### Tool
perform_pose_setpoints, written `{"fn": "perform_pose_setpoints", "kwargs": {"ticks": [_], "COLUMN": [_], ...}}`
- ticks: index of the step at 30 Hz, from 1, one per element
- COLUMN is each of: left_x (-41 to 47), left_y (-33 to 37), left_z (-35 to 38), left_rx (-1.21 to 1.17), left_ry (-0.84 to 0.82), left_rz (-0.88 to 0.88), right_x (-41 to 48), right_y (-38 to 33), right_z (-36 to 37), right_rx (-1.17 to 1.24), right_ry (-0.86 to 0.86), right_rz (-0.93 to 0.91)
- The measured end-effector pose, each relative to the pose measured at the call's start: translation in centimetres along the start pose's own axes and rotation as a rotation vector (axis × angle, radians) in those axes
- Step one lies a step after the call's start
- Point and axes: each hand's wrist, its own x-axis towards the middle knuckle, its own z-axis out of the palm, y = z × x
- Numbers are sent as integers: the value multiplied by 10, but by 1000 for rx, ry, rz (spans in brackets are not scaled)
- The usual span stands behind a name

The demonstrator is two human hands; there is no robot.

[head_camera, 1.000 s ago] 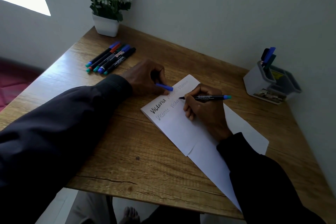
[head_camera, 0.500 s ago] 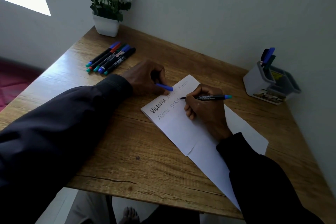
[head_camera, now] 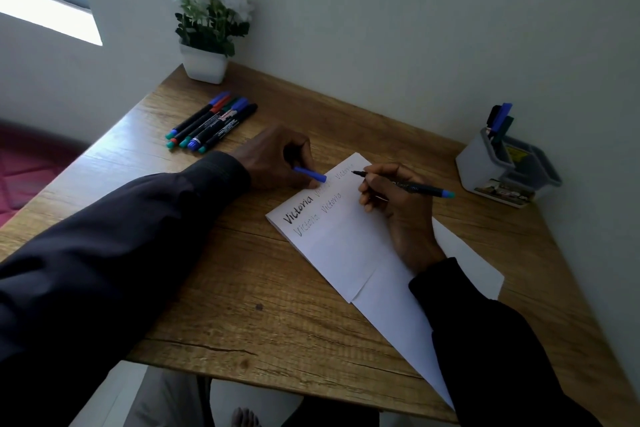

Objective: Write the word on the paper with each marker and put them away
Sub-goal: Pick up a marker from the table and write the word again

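Observation:
A white folded paper (head_camera: 346, 246) lies on the wooden table (head_camera: 214, 288) with "Victoria" written on it several times. My right hand (head_camera: 398, 208) grips an uncapped black marker with a light-blue end (head_camera: 415, 188), its tip raised near the paper's top right corner. My left hand (head_camera: 277, 156) rests at the paper's top left edge and pinches the marker's blue cap (head_camera: 310, 174). Several capped markers (head_camera: 211, 123) lie side by side at the back left. A grey-white pen holder (head_camera: 498, 166) at the right holds a few markers (head_camera: 500, 120).
A white pot with white flowers (head_camera: 206, 28) stands in the table's back corner against the wall. The wall runs close behind the pen holder. A window is at the upper left. A bare foot shows under the front table edge.
My right hand has lifted the marker and moved its tip from the second written line up toward the paper's top right. The left hand has stayed put with the cap.

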Motion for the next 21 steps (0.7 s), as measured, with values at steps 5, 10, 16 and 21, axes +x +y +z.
{"fn": "perform_pose_setpoints", "kwargs": {"ticks": [5, 10, 16, 21], "left_x": [1, -2, -2, -2], "left_y": [0, 4, 3, 3], "left_z": [-2, -2, -2, -3], "left_rx": [-47, -102, -74, -78], "left_ry": [22, 52, 36, 20], "left_rz": [21, 20, 18, 23], "right_x": [-2, -3, -2, -2], "right_y": [-2, -3, -3, -2], "right_z": [-2, 0, 1, 1], "right_rx": [148, 80, 70, 66], "right_ry": [-113, -145, -150, -154], "right_rz": [-19, -71, -113, -126]}}
